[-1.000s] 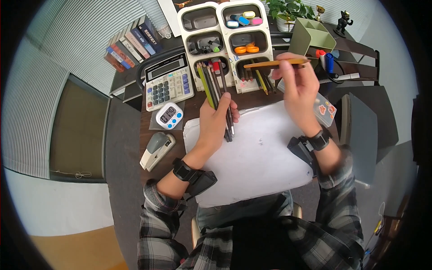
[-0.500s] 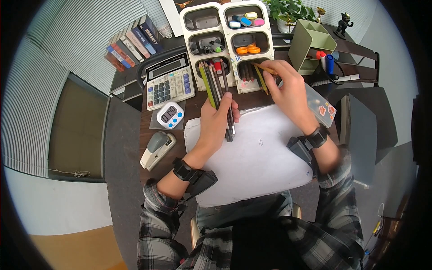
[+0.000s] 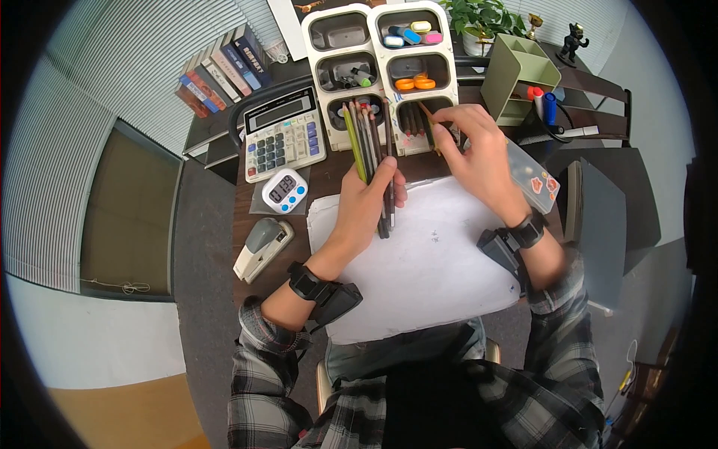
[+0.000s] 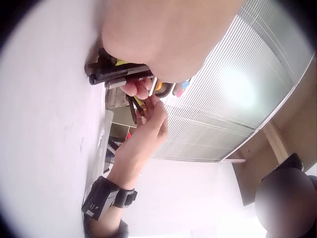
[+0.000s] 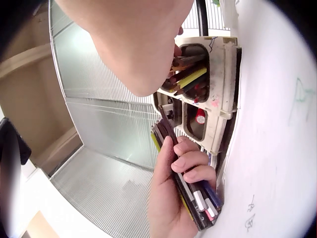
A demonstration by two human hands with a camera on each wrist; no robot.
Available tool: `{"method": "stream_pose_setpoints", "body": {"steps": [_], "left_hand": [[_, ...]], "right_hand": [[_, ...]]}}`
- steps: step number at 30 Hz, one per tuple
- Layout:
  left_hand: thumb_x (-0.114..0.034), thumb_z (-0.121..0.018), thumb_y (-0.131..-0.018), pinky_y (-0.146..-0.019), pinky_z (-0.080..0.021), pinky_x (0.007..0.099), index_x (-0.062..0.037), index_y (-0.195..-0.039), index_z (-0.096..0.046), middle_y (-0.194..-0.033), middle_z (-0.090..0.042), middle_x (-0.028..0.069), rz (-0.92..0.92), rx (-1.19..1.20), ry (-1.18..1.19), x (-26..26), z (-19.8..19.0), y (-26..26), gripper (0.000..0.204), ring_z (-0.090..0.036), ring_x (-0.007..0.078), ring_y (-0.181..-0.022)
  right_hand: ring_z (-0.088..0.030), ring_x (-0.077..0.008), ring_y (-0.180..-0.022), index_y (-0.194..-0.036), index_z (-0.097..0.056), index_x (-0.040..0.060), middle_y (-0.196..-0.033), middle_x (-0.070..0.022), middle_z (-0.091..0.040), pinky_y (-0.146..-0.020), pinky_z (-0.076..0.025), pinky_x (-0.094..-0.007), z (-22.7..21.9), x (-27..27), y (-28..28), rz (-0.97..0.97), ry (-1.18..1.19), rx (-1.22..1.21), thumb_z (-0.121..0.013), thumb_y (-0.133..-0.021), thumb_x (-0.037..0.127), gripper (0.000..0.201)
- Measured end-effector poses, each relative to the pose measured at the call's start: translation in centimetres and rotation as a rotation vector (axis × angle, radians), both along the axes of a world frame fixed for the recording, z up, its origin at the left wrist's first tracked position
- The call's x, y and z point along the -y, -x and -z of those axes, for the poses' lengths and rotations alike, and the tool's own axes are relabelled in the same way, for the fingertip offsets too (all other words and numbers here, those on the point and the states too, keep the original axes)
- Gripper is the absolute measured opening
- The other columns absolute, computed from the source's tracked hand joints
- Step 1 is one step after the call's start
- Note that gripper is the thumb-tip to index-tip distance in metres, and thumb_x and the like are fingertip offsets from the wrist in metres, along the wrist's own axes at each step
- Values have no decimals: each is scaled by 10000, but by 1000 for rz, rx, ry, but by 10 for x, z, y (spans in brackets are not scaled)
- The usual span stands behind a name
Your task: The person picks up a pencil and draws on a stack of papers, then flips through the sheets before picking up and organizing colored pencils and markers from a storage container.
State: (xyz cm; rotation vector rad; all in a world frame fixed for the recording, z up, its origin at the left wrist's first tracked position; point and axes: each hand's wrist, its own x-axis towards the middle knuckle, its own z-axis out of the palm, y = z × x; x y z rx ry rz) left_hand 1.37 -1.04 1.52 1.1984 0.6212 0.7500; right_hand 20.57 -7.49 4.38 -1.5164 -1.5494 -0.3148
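Observation:
My left hand [image 3: 366, 196] grips an upright bundle of colored pencils [image 3: 357, 142], light green, grey and dark ones, above the white paper [image 3: 404, 284]. In the right wrist view their lower ends [image 5: 199, 201] stick out below the curled fingers. At the lower right compartment [image 3: 407, 147] of a white organizer, my right hand [image 3: 479, 150] has its thumb and index finger pinched about pencils [image 3: 430, 135] leaning at the compartment's right side. Several dark pencils [image 3: 410, 120] stand to their left. The palm partly hides the pinched ends.
Left of the paper are a calculator [image 3: 280, 138], a timer [image 3: 284, 190] and a stapler [image 3: 263, 248]. Orange-handled scissors [image 3: 415, 81] and highlighters [image 3: 411, 35] fill upper compartments. A green holder [image 3: 516, 78], a mesh pen cup [image 3: 546, 127] and a clear case [image 3: 535, 176] lie right.
My right hand has brought the orange-brown pencil down from the air to the lower right compartment and now works among the pencils there. The left hand's bundle has shifted slightly right.

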Motion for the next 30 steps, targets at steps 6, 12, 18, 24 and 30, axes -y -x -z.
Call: {"method": "stream_pose_setpoints", "body": {"steps": [6,12,18,24,30], "left_hand": [[-288,-590,-1011,-549,-430,254,-32,-864,-580,-724,-588,45,62,-5,-59,2,-3,1,295,-566,117,-612],[-262,-602,-1005,-524,-421,244,-32,-873,-574,-712,-586,32,149,-52,-183,6,-8,4,266,-549,100,-577],[-210,-638,-982,-529,-446,250,-13,-913,-563,-722,-602,40,215,-51,-165,6,-5,3,221,-564,99,-579],[-244,-621,-999,-565,-497,265,6,-1011,-561,-807,-639,79,185,-23,-128,8,-2,1,257,-632,136,-651],[-277,-618,-1000,-578,-503,277,2,-984,-579,-828,-646,91,89,-58,-39,0,4,1,282,-639,153,-677]], "right_hand": [[-605,-271,-801,-864,-707,34,-791,-88,-663,-735,-451,-390,-3,3,7,-43,-57,-20,-710,-843,116,85],[-591,-227,-751,-819,-718,60,-796,-41,-699,-699,-423,-349,-6,9,18,-127,-4,-41,-783,-796,160,121],[-570,-181,-719,-817,-710,37,-757,-31,-673,-698,-427,-316,-2,9,19,-222,15,-248,-775,-816,152,132],[-420,-34,-675,-769,-587,26,-659,65,-452,-603,-358,-215,2,5,12,-268,36,-668,-700,-919,107,204],[-426,-6,-649,-908,-542,30,-719,75,-489,-578,-343,-179,-11,9,4,-323,-257,-921,-607,-994,108,133]]}}
